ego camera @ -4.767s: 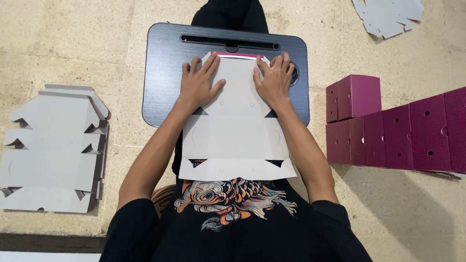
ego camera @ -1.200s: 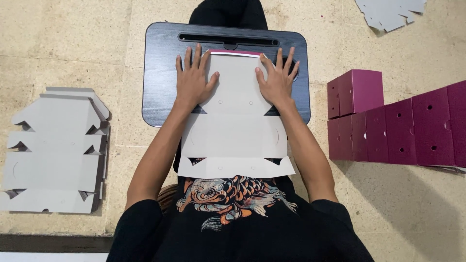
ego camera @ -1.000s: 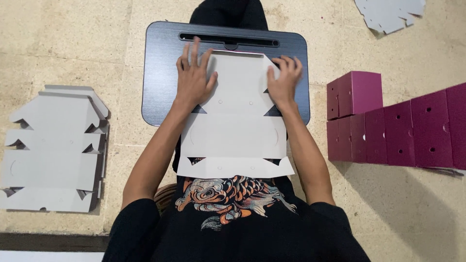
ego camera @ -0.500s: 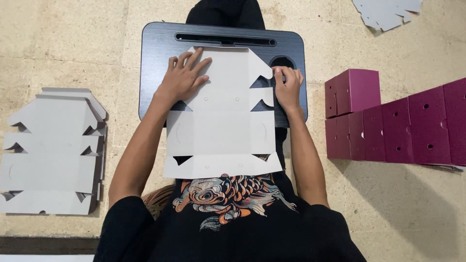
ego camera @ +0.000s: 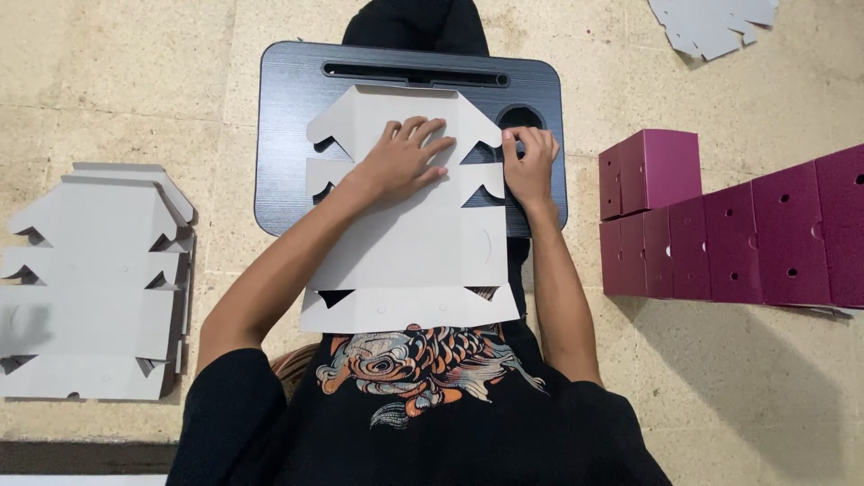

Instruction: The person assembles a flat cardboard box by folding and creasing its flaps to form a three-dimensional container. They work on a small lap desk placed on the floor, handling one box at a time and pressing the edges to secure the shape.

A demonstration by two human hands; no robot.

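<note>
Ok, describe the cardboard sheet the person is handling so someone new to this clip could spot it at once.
Find the dark lap tray on the tan floor at top centre. The flat grey die-cut cardboard blank lies across it, running down to the person's shirt, with the left hand flat on it and the right hand at its right edge. Unlike the grey stack far left, it is a single sheet.

light: bright, even | shadows: soft (right of boxes) | focus: sharp

Flat grey die-cut cardboard sheet [ego camera: 409, 256], notched flaps along both sides, lies unfolded across the dark lap tray [ego camera: 288, 135], near edge overhanging onto the lap, far end spread flat
</note>
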